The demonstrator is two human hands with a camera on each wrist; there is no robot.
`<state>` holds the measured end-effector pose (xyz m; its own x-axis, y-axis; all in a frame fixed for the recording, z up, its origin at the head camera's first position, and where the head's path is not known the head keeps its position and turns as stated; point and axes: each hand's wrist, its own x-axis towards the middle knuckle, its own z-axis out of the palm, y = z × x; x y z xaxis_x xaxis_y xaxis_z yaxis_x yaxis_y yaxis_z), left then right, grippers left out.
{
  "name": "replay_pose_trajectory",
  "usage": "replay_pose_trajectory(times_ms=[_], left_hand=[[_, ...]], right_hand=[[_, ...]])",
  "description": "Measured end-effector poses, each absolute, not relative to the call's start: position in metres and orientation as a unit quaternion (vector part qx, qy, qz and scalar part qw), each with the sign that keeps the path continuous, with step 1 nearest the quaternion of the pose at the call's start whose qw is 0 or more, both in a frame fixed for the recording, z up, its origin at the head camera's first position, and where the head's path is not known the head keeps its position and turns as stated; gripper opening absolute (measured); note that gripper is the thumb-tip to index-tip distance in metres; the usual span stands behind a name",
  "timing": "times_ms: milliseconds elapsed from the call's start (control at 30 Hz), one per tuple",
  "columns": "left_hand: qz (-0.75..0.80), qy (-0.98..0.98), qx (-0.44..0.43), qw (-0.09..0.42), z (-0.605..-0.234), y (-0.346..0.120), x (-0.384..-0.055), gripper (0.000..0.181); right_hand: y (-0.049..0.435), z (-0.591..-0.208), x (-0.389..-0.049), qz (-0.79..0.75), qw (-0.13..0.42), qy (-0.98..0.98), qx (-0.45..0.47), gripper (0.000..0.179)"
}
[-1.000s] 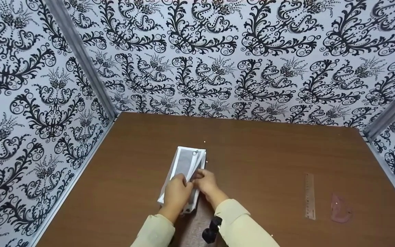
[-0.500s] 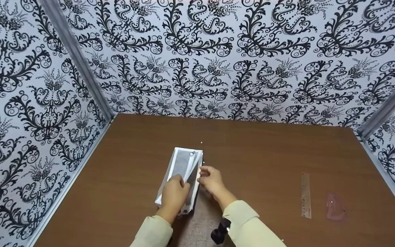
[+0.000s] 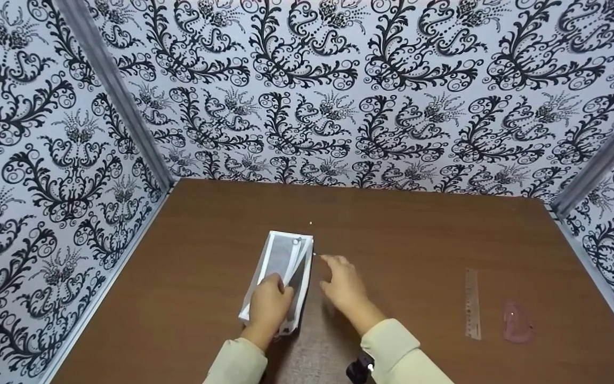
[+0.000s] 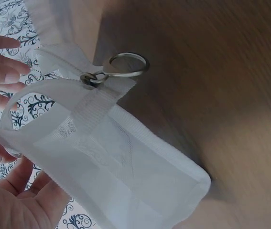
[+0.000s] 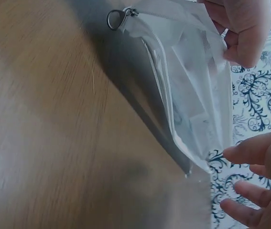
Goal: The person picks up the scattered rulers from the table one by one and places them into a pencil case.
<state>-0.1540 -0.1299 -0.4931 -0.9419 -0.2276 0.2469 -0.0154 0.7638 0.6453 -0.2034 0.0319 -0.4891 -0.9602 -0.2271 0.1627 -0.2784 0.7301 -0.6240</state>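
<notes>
A white translucent mesh zip pouch (image 3: 280,253) lies on the brown table, its zip opened along one long side. My left hand (image 3: 271,305) pinches the zip edge of the pouch and holds it up. In the left wrist view a metal pull ring (image 4: 128,64) hangs at one end of the zip. The right wrist view looks into the parted mouth of the pouch (image 5: 192,90); inside it appears to hold nothing solid. To the right of the pouch, apart from it, my right hand (image 3: 347,285) hovers with extended, spread fingers and holds nothing.
A clear ruler (image 3: 472,304) and a pink transparent protractor-like piece (image 3: 517,321) lie on the right side of the table (image 3: 392,229). Patterned walls (image 3: 307,106) enclose its back and sides. A tiny white speck (image 3: 310,223) sits beyond the pouch.
My right hand has let go of the pouch's edge and moved away to the right, its fingers straightening. The left hand still pinches the zip edge, and the mouth stands wider.
</notes>
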Motion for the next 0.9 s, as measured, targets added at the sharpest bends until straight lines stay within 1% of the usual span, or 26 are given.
replay_pose_trajectory(times_ms=[167,267,633,900], left_hand=[[-0.337,-0.925,0.055,0.165,-0.494,-0.128,-0.153,0.027],[-0.334,-0.926,0.050,0.171,-0.494,-0.128,-0.152,0.028],[-0.335,-0.926,0.058,0.162,-0.492,-0.128,-0.151,0.026],[-0.335,-0.928,0.059,0.153,-0.492,-0.125,-0.151,0.024]], right_hand=[[0.042,-0.483,-0.196,0.264,0.038,-0.953,0.142,0.063],[0.049,-0.480,-0.192,0.241,0.048,-0.958,0.149,0.066],[0.077,-0.474,-0.186,0.208,0.067,-0.965,0.146,0.067],[0.101,-0.474,-0.182,0.186,0.061,-0.971,0.137,0.071]])
